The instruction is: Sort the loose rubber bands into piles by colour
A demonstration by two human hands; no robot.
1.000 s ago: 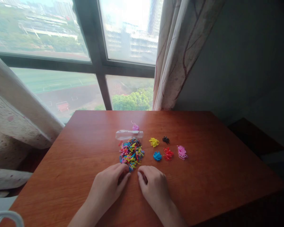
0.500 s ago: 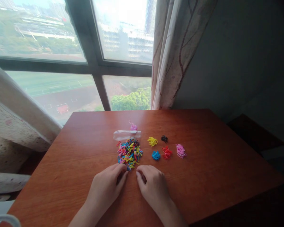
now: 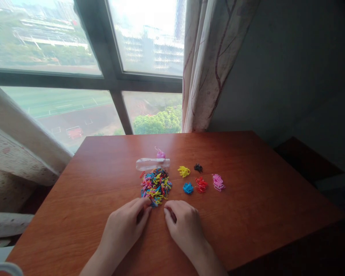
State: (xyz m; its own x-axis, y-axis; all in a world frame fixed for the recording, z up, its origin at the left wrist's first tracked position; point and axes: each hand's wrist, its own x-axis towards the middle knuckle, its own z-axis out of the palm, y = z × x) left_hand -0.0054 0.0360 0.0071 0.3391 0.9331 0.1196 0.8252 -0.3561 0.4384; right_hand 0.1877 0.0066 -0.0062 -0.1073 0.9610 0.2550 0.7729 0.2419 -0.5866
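Observation:
A mixed heap of small coloured elastic bands (image 3: 155,186) lies on the wooden table in front of me. My left hand (image 3: 126,220) is at the heap's near left edge, thumb and index fingertips drawn together at the bands. Just right of the heap's near edge, my right hand (image 3: 185,222) rests with its fingers curled and its tips pinched. Whatever either hand may hold is too small or hidden to make out. Sorted by colour to the right are yellow bands (image 3: 184,171), black bands (image 3: 198,167), blue bands (image 3: 188,188), red bands (image 3: 201,184) and pink bands (image 3: 218,182).
Behind the heap a clear plastic bottle (image 3: 152,164) lies on its side, with a small pink-purple object (image 3: 160,154) beyond it. The table (image 3: 261,199) reaches back to a window and a patterned curtain (image 3: 202,76). A white curved object (image 3: 5,268) shows at lower left.
The whole view has shifted slightly. My left hand has moved a little to the left along the heap's edge; my right hand and the piles look the same.

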